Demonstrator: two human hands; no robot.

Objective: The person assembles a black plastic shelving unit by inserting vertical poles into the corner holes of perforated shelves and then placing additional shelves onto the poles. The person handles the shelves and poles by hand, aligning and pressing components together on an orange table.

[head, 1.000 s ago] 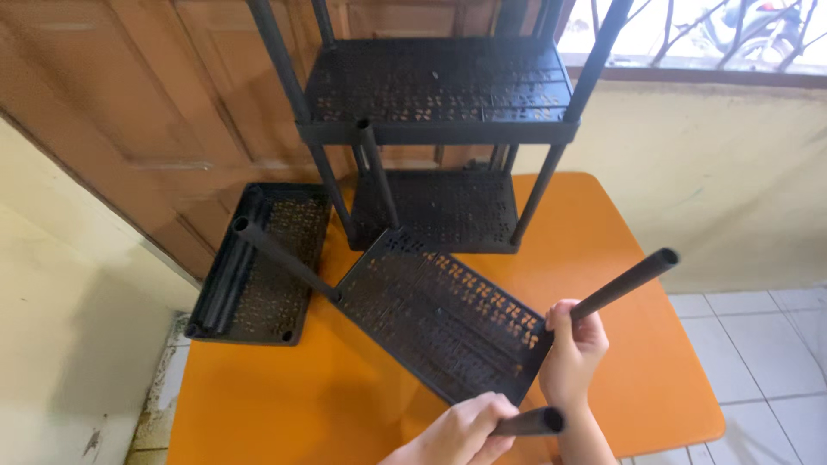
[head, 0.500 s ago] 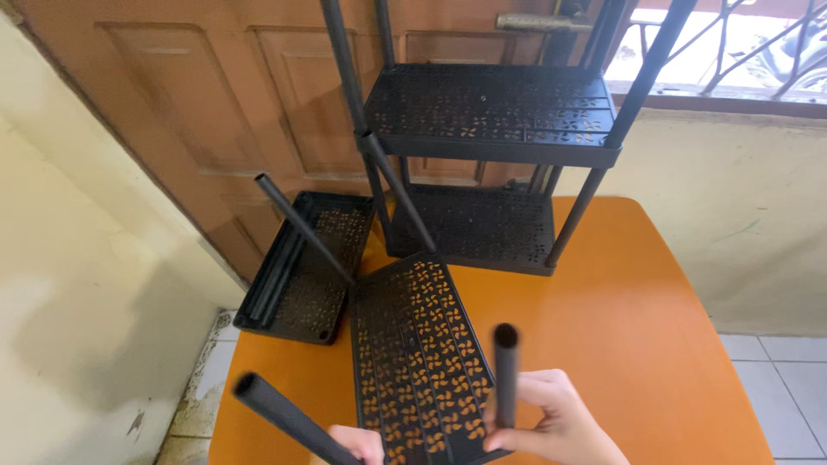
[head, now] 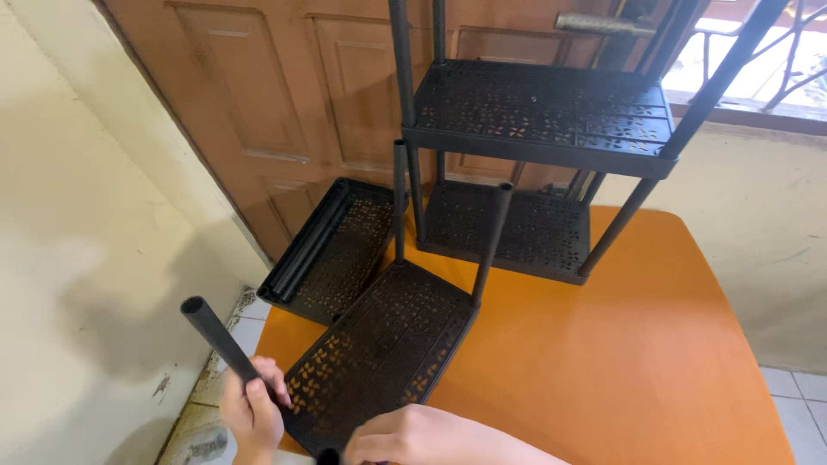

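Two hands grip a black perforated shelf panel on an orange table.

The shelf panel (head: 383, 349) lies on the orange table (head: 603, 362) at about 7 o'clock from the standing black rack (head: 538, 116), with two poles upright at its far corners. The left hand (head: 250, 409) is clamped around a black pole (head: 217, 337) at the panel's near-left corner; this pole leans toward 11 o'clock. The right hand (head: 413, 437) is at the panel's near edge, fingers curled over it, by a pole end at the bottom edge. A spare black tray (head: 340, 250) rests at 10 o'clock, beside the brown wooden door (head: 284, 86).
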